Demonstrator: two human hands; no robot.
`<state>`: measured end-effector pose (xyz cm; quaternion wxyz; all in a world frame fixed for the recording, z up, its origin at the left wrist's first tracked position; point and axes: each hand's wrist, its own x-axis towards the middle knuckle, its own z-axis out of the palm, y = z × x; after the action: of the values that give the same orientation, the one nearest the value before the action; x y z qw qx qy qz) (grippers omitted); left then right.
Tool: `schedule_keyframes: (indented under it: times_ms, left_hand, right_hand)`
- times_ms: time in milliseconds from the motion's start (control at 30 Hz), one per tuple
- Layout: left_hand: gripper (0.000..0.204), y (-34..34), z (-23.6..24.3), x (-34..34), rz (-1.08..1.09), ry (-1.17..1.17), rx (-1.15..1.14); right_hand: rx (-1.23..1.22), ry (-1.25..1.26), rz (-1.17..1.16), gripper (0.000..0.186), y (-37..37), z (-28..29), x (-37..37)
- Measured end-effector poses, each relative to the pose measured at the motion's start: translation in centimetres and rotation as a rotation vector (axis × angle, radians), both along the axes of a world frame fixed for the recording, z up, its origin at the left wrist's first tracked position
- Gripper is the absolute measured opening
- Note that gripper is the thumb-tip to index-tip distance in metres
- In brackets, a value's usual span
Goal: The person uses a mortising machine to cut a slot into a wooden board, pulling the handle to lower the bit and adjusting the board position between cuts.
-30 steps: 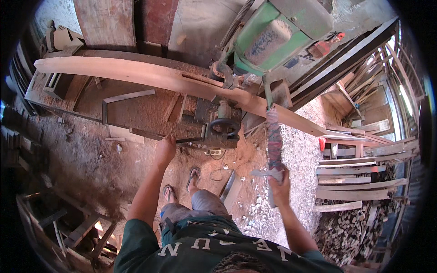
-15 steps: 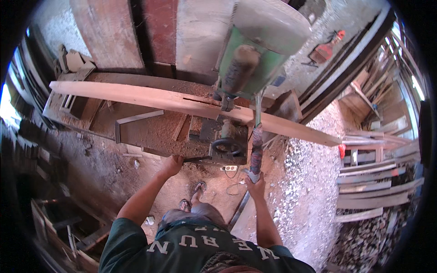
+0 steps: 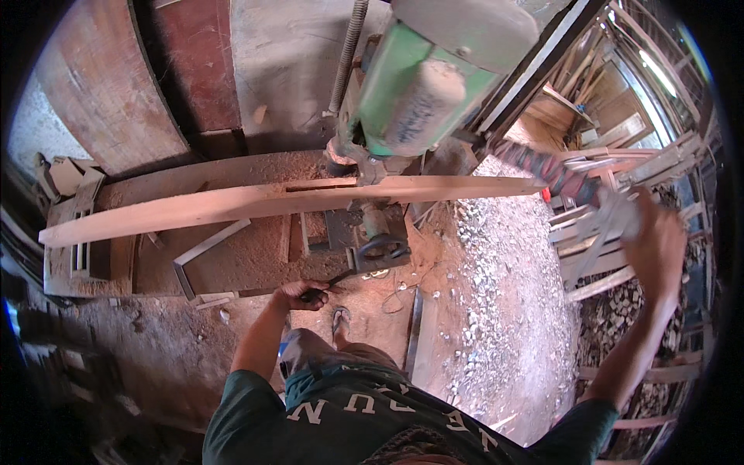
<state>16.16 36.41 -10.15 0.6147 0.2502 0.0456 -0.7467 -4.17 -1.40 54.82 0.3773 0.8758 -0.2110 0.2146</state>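
A long pale wooden beam [image 3: 232, 208] lies across the bed of a green mortising machine [image 3: 415, 85]. A narrow slot [image 3: 318, 186] is cut in its top, ending beside the machine's tool. My left hand [image 3: 304, 294] is closed around a dark lever [image 3: 338, 280] by the machine's handwheel [image 3: 381, 252]. Raised at the right, my right hand [image 3: 657, 244] grips the end of the machine's long lever [image 3: 552, 172], which is wrapped in striped cloth and pale material. The lever's far end is partly hidden behind the machine's head.
Sawdust and wood chips cover the worktable [image 3: 174, 182], where an angled square [image 3: 213, 244] lies. Large boards [image 3: 101, 85] lean behind it. Stacked timber [image 3: 620, 232] stands at the right beyond whitish gravel [image 3: 504, 310]. A cable [image 3: 399, 301] lies on the floor near my feet.
My right hand has swung the wrapped lever up and out to the right. My left hand stays at the dark lever. The whole view has turned, so the beam appears tilted differently.
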Motion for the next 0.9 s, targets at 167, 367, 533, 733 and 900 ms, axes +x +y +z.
schedule_keyframes:
  times_ms: [167, 367, 533, 733, 900]
  left_hand:
    - [0.029, -0.8, 1.8, -1.2, 0.048, 0.320, -0.144]
    - [0.020, -3.4, 4.8, -2.5, 0.099, 0.254, 0.146]
    - [0.012, -4.5, 3.1, -2.4, 0.182, 0.134, 0.267]
    - [0.017, -5.3, 7.1, -1.4, -0.025, 0.092, 0.317]
    - [0.019, -5.1, 6.7, -1.9, 0.045, 0.295, 0.200]
  right_hand:
    - [-0.337, -0.039, -0.029, 0.065, -6.5, 5.9, 11.8]
    - [-0.366, -0.069, -0.135, 0.064, -7.4, 5.7, 12.7]
    - [0.115, -0.184, -0.373, 0.056, -0.1, -13.7, -0.3]
    - [1.467, -0.290, -0.203, 0.050, 2.3, -54.5, -8.0]
    - [1.472, -0.199, -0.220, 0.053, 0.4, -58.1, -8.5]
